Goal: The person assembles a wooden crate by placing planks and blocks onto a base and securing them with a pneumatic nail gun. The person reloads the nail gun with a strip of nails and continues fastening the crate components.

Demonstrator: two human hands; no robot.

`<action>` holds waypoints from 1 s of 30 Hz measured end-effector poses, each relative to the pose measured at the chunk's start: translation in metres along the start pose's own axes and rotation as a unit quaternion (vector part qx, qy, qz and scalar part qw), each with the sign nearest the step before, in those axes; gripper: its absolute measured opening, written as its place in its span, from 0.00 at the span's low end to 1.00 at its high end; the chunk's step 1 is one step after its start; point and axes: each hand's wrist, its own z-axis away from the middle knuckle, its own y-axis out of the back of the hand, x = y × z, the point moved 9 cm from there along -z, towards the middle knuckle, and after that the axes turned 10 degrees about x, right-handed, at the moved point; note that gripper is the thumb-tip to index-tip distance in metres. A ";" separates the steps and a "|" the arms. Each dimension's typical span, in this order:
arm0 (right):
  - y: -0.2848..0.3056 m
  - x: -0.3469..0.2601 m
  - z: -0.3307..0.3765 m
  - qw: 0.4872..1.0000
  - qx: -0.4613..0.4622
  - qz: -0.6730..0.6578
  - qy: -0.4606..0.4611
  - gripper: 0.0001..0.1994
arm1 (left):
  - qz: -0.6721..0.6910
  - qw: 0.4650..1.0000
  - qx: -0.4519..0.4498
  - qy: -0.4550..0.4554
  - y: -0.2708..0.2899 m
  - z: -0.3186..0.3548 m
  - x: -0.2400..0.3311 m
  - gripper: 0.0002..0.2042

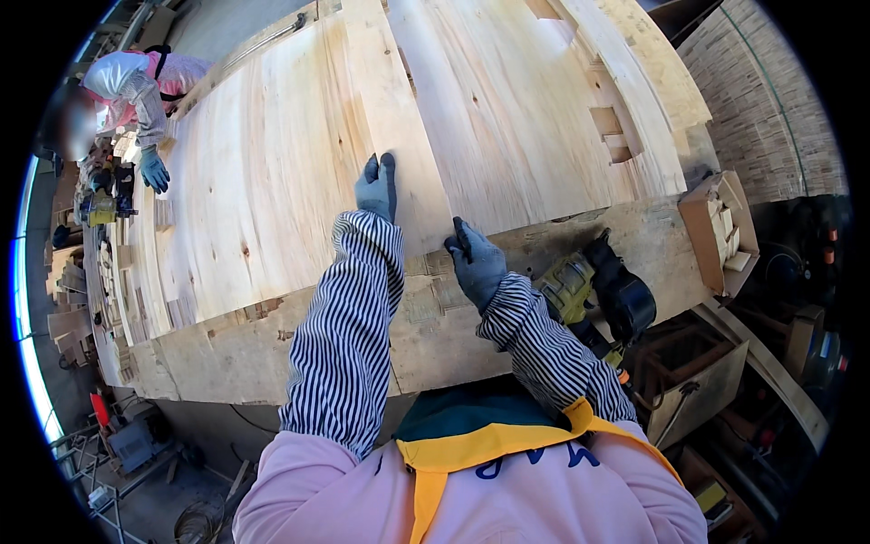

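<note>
Bench top: worn plywood base (453, 340), patched and scuffed along the near edge; pale wood sheets laid over most of it.
Left sheet (254, 181): wide, streaked grain, a few dark knots.
Right sheet (526, 127): wide, smoother; near edge runs at a slant.
Narrow strip (412, 172): pale, lengthwise between the two sheets, near end by the person's hands.
Room: cluttered workshop; stacked boards (770, 100) at right, grey floor (213, 32) beyond the far left side.
Count, wood: two wide sheets, one strip between.
Count, tools: two; green-and-black power tool (566, 288) right of the near hand, similar tool (98, 210) at the far left.
Count, boxes: one cardboard box (702, 231), right end; small wood blocks (729, 227) inside, overlapping, number unclear.
Count, people: wearer plus one co-worker (136, 86), one gloved hand showing.
Left hand (376, 188): grey-blue glove, laid on the strip, fingers extended.
Right hand (478, 267): same glove, fingers partly bent at the strip's near corner; cannot tell whether it pinches the edge.
</note>
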 end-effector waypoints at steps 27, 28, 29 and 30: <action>0.010 -0.013 0.003 0.999 -0.041 0.011 -0.031 0.27 | -0.084 0.996 -0.031 0.014 0.001 0.040 -0.001 0.19; 0.014 -0.013 0.003 0.997 -0.061 0.014 -0.043 0.28 | -0.071 0.997 -0.033 0.023 -0.003 0.042 0.002 0.18; 0.023 -0.008 0.013 0.997 -0.058 0.023 -0.043 0.29 | -0.054 0.998 -0.025 0.024 0.000 0.044 0.003 0.18; 0.036 -0.001 0.026 0.997 -0.052 0.034 -0.040 0.31 | -0.033 0.999 -0.019 0.023 0.002 0.042 0.003 0.17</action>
